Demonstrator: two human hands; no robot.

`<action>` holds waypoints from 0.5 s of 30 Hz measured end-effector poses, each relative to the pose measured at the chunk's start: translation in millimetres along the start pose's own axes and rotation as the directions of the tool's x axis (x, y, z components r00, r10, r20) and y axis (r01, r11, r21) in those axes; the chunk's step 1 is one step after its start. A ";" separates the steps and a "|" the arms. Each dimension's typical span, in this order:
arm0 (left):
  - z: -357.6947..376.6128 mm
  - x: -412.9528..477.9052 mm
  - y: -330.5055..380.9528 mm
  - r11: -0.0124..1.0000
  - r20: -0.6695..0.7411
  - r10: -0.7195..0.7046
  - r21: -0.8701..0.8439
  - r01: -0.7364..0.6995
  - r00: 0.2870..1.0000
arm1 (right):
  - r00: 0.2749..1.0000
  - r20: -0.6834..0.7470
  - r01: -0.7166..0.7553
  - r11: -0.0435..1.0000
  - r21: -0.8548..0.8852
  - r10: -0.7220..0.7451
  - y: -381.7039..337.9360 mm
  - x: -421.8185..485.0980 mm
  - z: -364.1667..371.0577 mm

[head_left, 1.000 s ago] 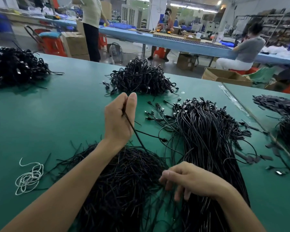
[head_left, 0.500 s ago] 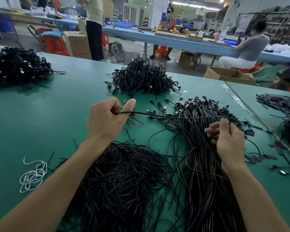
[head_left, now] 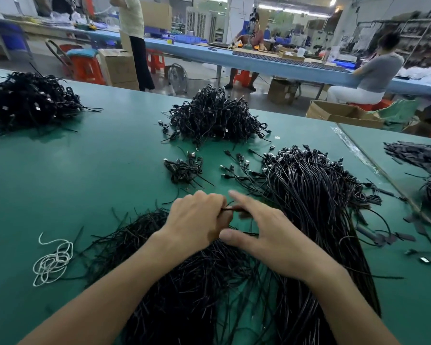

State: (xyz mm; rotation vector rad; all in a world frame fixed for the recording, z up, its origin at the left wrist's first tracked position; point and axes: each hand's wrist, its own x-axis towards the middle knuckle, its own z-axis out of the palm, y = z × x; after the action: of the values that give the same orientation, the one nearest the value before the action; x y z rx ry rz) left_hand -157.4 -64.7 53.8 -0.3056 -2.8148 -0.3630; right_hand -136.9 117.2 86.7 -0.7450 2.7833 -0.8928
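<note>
My left hand (head_left: 197,220) grips a thin black cable (head_left: 228,209) low over the green table (head_left: 85,170). My right hand (head_left: 266,235) is pressed close against it, blurred, with index finger and thumb spread; its other fingers are hidden, so its hold on the cable is unclear. Under both hands lies a heap of black ties (head_left: 179,282). A big sheaf of long black cables (head_left: 314,195) with plugs at the far end runs along the right. A small coiled bundle (head_left: 184,168) lies just beyond my hands.
A mound of coiled cables (head_left: 214,115) sits further back, another (head_left: 28,100) at far left. A white string tangle (head_left: 52,260) lies at left. Flat black tags (head_left: 383,237) are scattered right. More cables (head_left: 418,155) lie on the adjoining table. People work at benches behind.
My right hand has come in from the far end of the stretched cable to meet the left hand. The left hand has dropped lower, and the cable no longer spans between them.
</note>
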 end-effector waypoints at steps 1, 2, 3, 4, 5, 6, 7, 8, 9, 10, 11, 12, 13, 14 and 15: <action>0.1 -0.1 2.8 1.000 0.006 0.024 -0.018 -0.024 1.000 | 0.999 -0.052 -0.010 1.000 -0.021 0.009 0.0 1.9 2.0; -0.2 -0.7 4.4 0.997 0.002 0.047 -0.056 -0.047 0.999 | 0.990 -0.139 -0.016 1.000 -0.022 0.013 1.5 3.2 1.9; -1.0 -1.7 4.7 0.993 -0.008 0.065 -0.099 -0.066 0.998 | 0.975 -0.221 -0.011 1.000 0.009 0.013 4.0 3.4 0.5; -2.8 -2.4 4.1 0.987 -0.025 0.081 -0.135 -0.083 0.996 | 0.959 -0.284 0.005 0.999 0.054 0.010 7.9 2.6 -1.9; -4.9 -3.0 1.8 0.982 -0.048 0.092 -0.162 -0.098 0.995 | 0.942 -0.334 0.018 0.995 0.095 0.014 12.4 1.5 -5.1; -7.1 -3.4 -1.3 0.977 -0.072 0.090 -0.186 -0.102 0.993 | 0.922 -0.385 0.018 0.991 0.136 0.036 17.8 0.1 -8.0; -9.7 -3.5 -5.1 0.973 -0.101 0.075 -0.211 -0.095 0.992 | 0.893 -0.444 0.012 0.983 0.182 0.071 24.2 -2.2 -10.9; -12.7 -2.6 -9.0 0.969 -0.139 0.051 -0.232 -0.082 0.989 | 0.855 -0.504 0.001 0.972 0.236 0.122 30.6 -3.8 -13.8; -15.6 -1.2 -12.9 0.968 -0.191 0.026 -0.242 -0.073 0.981 | 0.808 -0.561 -0.014 0.958 0.285 0.179 36.3 -5.3 -16.8; -18.5 0.3 -16.5 0.969 -0.250 0.012 -0.236 -0.073 0.968 | 0.760 -0.603 -0.038 0.943 0.330 0.242 42.0 -6.5 -19.9; -21.1 1.3 -19.3 0.973 -0.297 0.008 -0.219 -0.076 0.955 | 0.726 -0.622 -0.073 0.932 0.355 0.294 48.9 -7.7 -22.0; -22.9 1.8 -21.1 0.977 -0.317 0.015 -0.197 -0.081 0.948 | 0.713 -0.619 -0.122 0.928 0.353 0.329 55.8 -9.2 -23.2; -23.6 1.7 -22.0 0.980 -0.305 0.026 -0.180 -0.085 0.952 | 0.725 -0.596 -0.175 0.929 0.325 0.345 61.8 -10.5 -22.8; -22.4 0.9 -22.6 0.980 -0.268 0.037 -0.180 -0.088 0.963 | 0.757 -0.556 -0.228 0.936 0.268 0.344 64.4 -12.0 -21.4; -20.0 -0.5 -22.9 0.973 -0.213 0.044 -0.210 -0.090 0.976 | 0.800 -0.505 -0.267 0.946 0.186 0.325 64.6 -12.9 -19.1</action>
State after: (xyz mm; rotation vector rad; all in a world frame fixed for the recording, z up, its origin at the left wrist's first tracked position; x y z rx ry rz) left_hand -157.4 -92.0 67.3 -0.3850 -2.5558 -0.6528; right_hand -157.6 178.8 64.8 -0.0167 3.1423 -1.3307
